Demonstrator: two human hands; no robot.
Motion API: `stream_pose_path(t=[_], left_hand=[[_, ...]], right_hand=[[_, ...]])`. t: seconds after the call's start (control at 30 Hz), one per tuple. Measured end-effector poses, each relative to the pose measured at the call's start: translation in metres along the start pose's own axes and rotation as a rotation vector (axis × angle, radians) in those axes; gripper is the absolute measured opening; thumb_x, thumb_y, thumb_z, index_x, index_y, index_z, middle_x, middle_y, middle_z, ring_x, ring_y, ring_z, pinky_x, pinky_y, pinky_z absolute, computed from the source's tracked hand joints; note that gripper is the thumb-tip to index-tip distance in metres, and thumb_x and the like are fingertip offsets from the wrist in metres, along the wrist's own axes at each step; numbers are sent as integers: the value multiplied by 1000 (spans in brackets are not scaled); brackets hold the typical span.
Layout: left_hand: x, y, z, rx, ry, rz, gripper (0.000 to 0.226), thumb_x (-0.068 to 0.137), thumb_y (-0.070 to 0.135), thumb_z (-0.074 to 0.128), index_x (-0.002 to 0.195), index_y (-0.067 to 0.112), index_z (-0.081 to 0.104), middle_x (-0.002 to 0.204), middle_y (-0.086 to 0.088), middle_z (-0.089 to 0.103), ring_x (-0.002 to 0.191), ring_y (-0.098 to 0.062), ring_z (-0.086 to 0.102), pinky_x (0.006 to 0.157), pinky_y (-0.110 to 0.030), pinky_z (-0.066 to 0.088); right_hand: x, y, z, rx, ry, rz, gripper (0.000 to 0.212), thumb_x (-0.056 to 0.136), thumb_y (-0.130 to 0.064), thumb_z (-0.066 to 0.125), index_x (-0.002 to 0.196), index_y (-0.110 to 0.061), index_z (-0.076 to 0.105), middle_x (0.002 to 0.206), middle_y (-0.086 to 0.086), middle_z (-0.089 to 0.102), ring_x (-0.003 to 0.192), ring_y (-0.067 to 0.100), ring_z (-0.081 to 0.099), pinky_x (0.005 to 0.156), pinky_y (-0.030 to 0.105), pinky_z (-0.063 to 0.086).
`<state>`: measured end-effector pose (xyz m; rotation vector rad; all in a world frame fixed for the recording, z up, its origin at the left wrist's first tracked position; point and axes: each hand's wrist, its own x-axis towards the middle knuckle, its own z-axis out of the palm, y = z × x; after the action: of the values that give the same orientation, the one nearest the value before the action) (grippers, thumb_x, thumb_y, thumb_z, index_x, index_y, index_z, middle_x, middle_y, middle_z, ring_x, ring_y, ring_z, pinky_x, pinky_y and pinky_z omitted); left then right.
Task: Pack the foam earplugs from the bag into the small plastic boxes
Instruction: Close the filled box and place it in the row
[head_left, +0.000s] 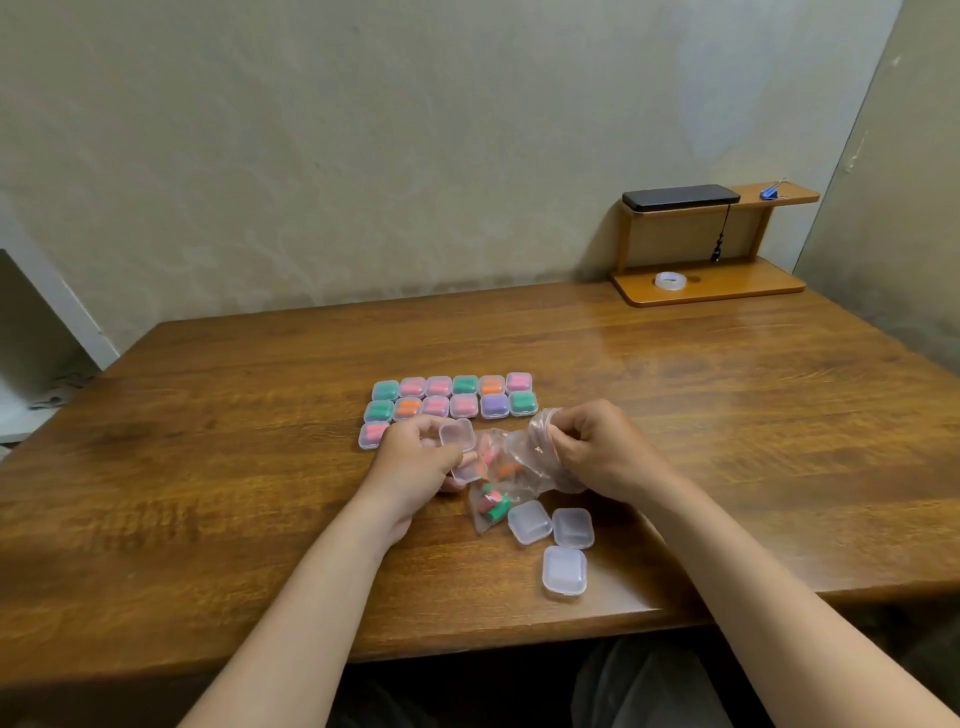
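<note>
Pretty far along, I'd say: a dozen-plus filled boxes (450, 398) sit in rows just behind the bag (511, 457) on the desk (208, 467). The left hand (415, 462) grips an open box (458, 435) right beside the bag, and the right hand (587, 452) pinches the bag's mouth. A few earplugs (493, 506) are left inside, with three empty boxes (564, 569) just in front of it.
</note>
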<state>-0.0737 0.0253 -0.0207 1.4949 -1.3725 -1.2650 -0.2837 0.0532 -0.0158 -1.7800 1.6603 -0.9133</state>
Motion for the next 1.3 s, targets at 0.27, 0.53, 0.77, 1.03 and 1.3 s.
stream_pose_path(t=[0.27,0.53,0.77,1.03,1.3], left_hand=[[3,-3,2,-49,-13,-5,24,85,2,69,103,16,72,97,-8,77,92,-23,75,88,-50,60],[0,0,5,-80,-54,9,18,88,-4,64,92,10,75,93,-10,78,93,-24,75,91,-50,59],[1,1,5,-43,-78,14,18,87,-4,67,93,11,75,94,-7,77,91,-21,76,90,-48,60],[4,1,3,57,-149,50,23,86,-2,67,103,11,76,95,-7,78,93,-21,74,84,-37,60],[2,3,4,74,-161,84,19,87,-3,67,96,10,76,93,-8,78,83,-12,72,77,-29,58]], right_hand=[[4,0,6,65,-103,-84,12,86,-18,77,74,-15,76,68,-5,68,57,8,62,49,30,52],[14,18,18,-104,-18,-183,12,85,-9,70,73,-9,73,85,-3,68,78,17,65,69,45,56],[16,17,24,-120,53,-213,15,83,-7,70,68,-10,68,76,0,66,71,19,63,64,46,55],[13,10,24,-182,18,-196,16,79,-3,67,64,-8,63,74,1,62,69,18,58,60,41,53],[14,8,25,-208,-15,-181,32,80,-2,61,58,-22,52,68,-6,55,65,14,52,57,36,46]])
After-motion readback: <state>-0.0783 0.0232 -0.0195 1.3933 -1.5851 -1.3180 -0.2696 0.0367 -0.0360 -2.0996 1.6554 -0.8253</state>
